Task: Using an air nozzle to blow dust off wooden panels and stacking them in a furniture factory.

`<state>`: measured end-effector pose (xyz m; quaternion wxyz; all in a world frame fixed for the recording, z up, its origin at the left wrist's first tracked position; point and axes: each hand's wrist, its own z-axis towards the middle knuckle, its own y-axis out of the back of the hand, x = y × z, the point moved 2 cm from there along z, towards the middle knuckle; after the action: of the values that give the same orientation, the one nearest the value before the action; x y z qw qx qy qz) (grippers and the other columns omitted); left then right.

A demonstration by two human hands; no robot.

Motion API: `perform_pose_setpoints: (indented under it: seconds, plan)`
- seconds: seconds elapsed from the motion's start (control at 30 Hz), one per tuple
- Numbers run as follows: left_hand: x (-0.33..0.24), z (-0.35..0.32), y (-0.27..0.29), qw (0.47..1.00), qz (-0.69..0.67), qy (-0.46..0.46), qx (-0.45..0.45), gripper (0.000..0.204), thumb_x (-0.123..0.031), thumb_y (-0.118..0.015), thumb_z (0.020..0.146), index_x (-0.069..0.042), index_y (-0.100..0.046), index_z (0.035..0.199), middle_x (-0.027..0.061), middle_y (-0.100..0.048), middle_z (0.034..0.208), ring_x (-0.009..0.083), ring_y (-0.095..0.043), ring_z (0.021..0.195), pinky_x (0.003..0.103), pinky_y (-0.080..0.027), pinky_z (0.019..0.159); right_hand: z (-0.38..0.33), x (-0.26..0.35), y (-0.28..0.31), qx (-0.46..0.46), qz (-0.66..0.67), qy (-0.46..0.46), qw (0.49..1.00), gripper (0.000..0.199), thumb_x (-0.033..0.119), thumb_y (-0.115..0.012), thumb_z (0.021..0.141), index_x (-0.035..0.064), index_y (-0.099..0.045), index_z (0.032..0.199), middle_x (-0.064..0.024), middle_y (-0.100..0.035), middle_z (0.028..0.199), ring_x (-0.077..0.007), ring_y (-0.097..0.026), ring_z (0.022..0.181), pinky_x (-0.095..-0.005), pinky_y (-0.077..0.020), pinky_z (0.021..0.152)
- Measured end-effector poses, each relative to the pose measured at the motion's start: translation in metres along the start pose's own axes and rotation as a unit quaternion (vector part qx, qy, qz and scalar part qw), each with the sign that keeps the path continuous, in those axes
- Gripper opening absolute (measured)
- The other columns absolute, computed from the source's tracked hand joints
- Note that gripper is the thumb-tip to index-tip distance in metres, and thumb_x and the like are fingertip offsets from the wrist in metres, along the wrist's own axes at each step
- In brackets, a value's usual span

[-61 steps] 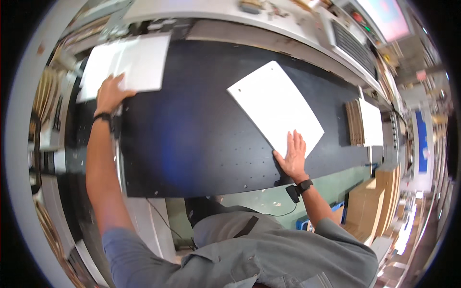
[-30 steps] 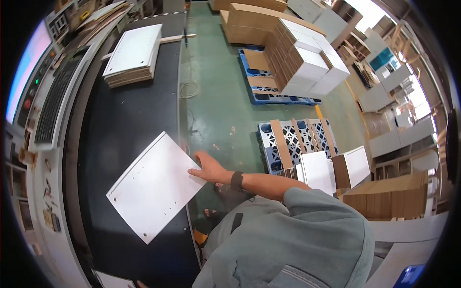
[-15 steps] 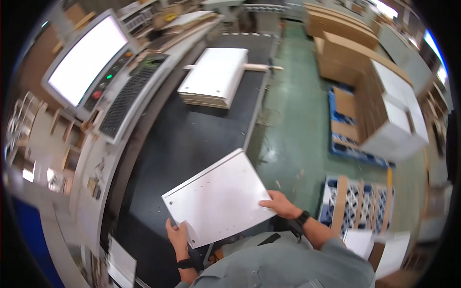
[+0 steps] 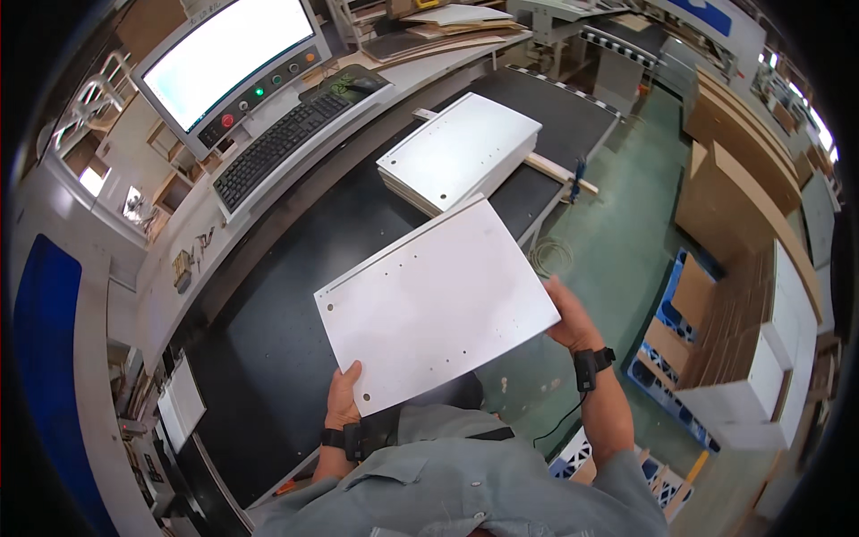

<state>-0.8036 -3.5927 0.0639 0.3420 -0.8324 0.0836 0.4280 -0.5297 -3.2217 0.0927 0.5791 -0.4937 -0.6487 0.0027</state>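
Note:
A white rectangular panel with drilled holes and a groove along its far long edge is held up before me, above the black machine bed. My left hand grips its near left corner, thumb on the top face and fingers hidden beneath. At the right end, my right hand is closed round the panel's edge, its fingers partly hidden. Beyond the held panel, a stack of similar white panels lies on the bed, its top one showing matching holes.
At the left stand a monitor with buttons and a black keyboard on a ledge. A light bar sticks out from beside the stack. On the green floor to the right, stacked boards rest on a blue pallet.
My view has turned to the right. The panel is still in both hands and now lies closer to the stack in view; my right hand has shifted along its right edge.

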Motion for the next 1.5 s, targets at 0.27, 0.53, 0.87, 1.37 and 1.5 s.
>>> perform_pose_setpoints:
  seconds: [0.27, 0.53, 0.87, 1.37, 1.5]
  plan:
    - [0.006, 0.089, -0.054, 0.994, -0.054, -0.01, -0.098, 0.041, -0.014, -0.063, 0.104, 0.009, -0.053, 0.138, 0.0207, -0.068, 0.125, 0.0318, -0.071, 0.11, 0.043, -0.063, 0.092, 0.129, 0.092, 0.126, -0.052, -0.114, 0.078, 0.989, 0.036, 0.031, -0.058, 0.108, -0.0003, -0.065, 0.126, -0.0105, -0.076, 0.11, -0.0181, -0.074, 0.092, -0.0308, -0.0603, 0.076]
    - [0.0, 0.167, -0.119, 0.987, -0.053, -0.069, -0.136, 0.041, -0.017, -0.065, 0.104, 0.006, -0.055, 0.136, 0.0189, -0.069, 0.124, 0.03, -0.072, 0.108, 0.042, -0.06, 0.094, 0.261, 0.21, 0.256, -0.243, -0.687, 0.292, 0.619, 0.059, 0.028, -0.078, 0.088, -0.0055, -0.06, 0.134, -0.0193, -0.07, 0.124, -0.0291, -0.068, 0.109, -0.0417, -0.0546, 0.097]
    - [0.016, 0.205, -0.174, 0.964, -0.067, -0.097, -0.238, 0.039, -0.014, -0.07, 0.1, 0.006, -0.058, 0.132, 0.0192, -0.07, 0.119, 0.0301, -0.074, 0.102, 0.042, -0.062, 0.088, 0.354, 0.261, 0.284, 0.076, -0.5, -0.028, 0.862, 0.046, 0.011, -0.085, 0.078, 0.0026, -0.071, 0.12, -0.0028, -0.072, 0.106, -0.016, -0.066, 0.096, -0.0345, -0.0524, 0.092]
    - [0.012, 0.207, -0.178, 0.964, -0.083, -0.093, -0.234, 0.039, -0.014, -0.068, 0.1, 0.004, -0.058, 0.134, 0.0181, -0.071, 0.118, 0.03, -0.074, 0.101, 0.044, -0.064, 0.088, 0.445, 0.436, 0.1, 0.136, -0.678, 0.161, 0.705, 0.047, 0.034, -0.062, 0.105, -0.002, -0.056, 0.134, -0.0228, -0.073, 0.101, -0.0383, -0.072, 0.094, -0.048, -0.0561, 0.084]
    - [0.006, 0.207, -0.176, 0.96, -0.08, -0.1, -0.248, 0.034, -0.014, -0.065, 0.103, 0.004, -0.06, 0.132, 0.016, -0.072, 0.117, 0.0267, -0.074, 0.099, 0.04, -0.063, 0.084, 0.446, 0.428, 0.022, 0.141, -0.85, 0.316, 0.397, 0.05, 0.026, -0.069, 0.098, -0.0021, -0.055, 0.137, -0.0323, -0.07, 0.1, -0.0502, -0.067, 0.096, -0.0519, -0.0539, 0.083]
